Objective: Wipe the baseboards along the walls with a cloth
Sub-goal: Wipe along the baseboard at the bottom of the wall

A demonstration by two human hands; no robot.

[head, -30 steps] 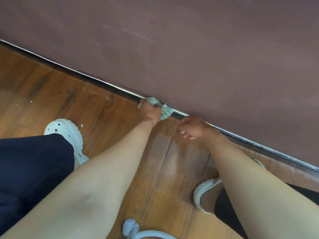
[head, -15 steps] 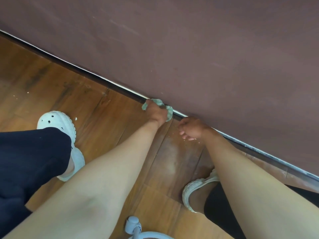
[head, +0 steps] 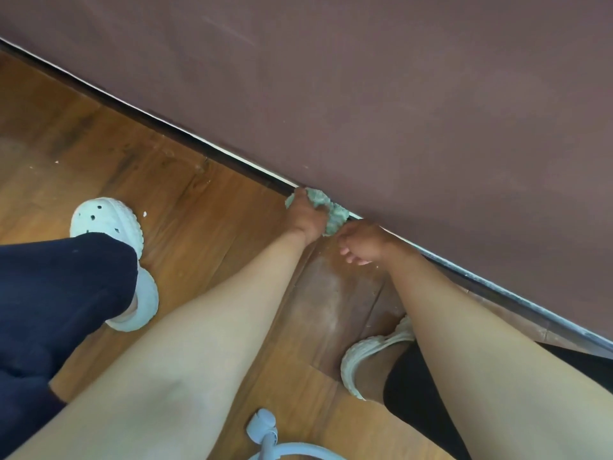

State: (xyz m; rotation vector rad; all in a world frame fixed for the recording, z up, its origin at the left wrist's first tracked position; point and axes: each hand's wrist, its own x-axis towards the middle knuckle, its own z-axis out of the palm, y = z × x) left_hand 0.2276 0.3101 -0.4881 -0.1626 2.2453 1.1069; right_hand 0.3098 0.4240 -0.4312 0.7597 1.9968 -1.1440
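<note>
- Stuff around: a white foam clog with holes (head: 107, 224) is on the left foot, flat on the floor. A second white clog (head: 366, 355) is half tucked under the right forearm. A dark navy trouser leg (head: 49, 293) fills the lower left, and a pale blue tube with a round end (head: 262, 426) lies at the bottom edge.
- Both bare forearms cut across the middle and hide a good chunk of floor. The left hand also covers most of the cloth.
- The plain maroon painted wall (head: 398, 94) is matte with faint scuffs. Under it the dark brown baseboard strip (head: 195, 140), with a thin white top line, runs diagonally. The glossy orange-brown wood-plank floor (head: 205, 214) has white specks and a dull dusty patch near the hands.
- The crumpled pale green cloth (head: 333, 212) is bunched right against the baseboard, down at floor level.
- The left hand (head: 306, 215) is stretched out, fingers wrapped round the cloth and holding it on the baseboard.
- The right hand (head: 363, 240) sits just beside the cloth, curled into a loose fist with nothing in it.
</note>
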